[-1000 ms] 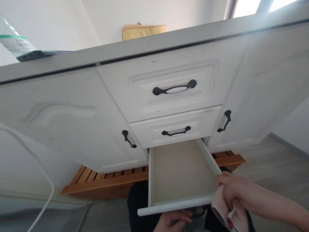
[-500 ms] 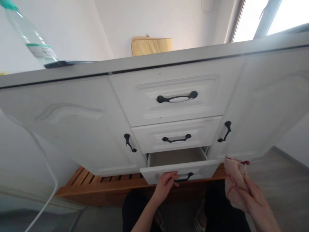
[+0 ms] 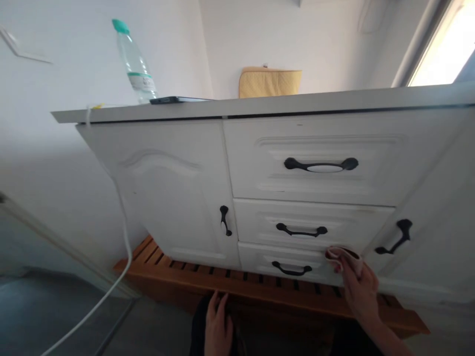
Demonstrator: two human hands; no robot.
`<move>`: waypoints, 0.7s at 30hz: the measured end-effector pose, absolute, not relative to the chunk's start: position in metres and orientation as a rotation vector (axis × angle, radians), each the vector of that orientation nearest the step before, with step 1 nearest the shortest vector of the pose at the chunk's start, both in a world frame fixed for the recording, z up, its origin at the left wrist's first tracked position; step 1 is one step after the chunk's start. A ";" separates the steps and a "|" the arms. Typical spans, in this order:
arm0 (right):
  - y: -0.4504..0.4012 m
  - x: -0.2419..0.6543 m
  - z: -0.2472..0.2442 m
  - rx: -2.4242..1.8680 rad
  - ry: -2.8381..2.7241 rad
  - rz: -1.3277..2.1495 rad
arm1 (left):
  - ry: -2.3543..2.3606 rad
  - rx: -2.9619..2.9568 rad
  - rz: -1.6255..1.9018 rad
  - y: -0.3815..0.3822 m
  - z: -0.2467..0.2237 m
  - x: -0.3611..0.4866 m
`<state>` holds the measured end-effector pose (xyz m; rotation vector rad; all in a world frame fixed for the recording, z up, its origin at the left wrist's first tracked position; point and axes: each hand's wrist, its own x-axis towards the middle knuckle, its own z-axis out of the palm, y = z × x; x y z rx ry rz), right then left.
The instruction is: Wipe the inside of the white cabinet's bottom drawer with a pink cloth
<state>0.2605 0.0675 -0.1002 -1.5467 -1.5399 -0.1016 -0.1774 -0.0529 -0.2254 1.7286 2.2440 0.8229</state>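
Here, low right of the frame, the right hand (image 3: 359, 289) clutches a crumpled pinkish cloth (image 3: 343, 258) against the closed bottom white drawer (image 3: 260, 261). The left hand (image 3: 218, 326), bottom centre, rests loosely open, holding nothing, below the slatted wooden base (image 3: 178, 274).

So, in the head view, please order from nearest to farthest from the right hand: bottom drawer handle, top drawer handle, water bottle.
From the right hand, holding a cloth:
1. Bottom drawer handle, just left of it.
2. Top drawer handle, above.
3. Water bottle, on the countertop, far upper left.
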 end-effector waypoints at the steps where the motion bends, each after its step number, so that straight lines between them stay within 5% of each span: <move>1: 0.073 0.248 -0.107 -1.498 -1.656 -0.242 | 2.394 1.702 0.781 -0.057 -0.232 -0.190; 7: 0.083 0.110 -0.108 -1.234 -2.187 -0.418 | 2.762 1.603 0.182 -0.066 -0.237 -0.186; 13: 0.100 -0.026 -0.077 -0.958 -2.495 0.228 | 2.672 1.741 -0.118 -0.064 -0.220 -0.174; 21: 0.121 -0.022 -0.080 -0.737 -2.630 0.550 | 2.684 1.784 -0.127 -0.067 -0.212 -0.180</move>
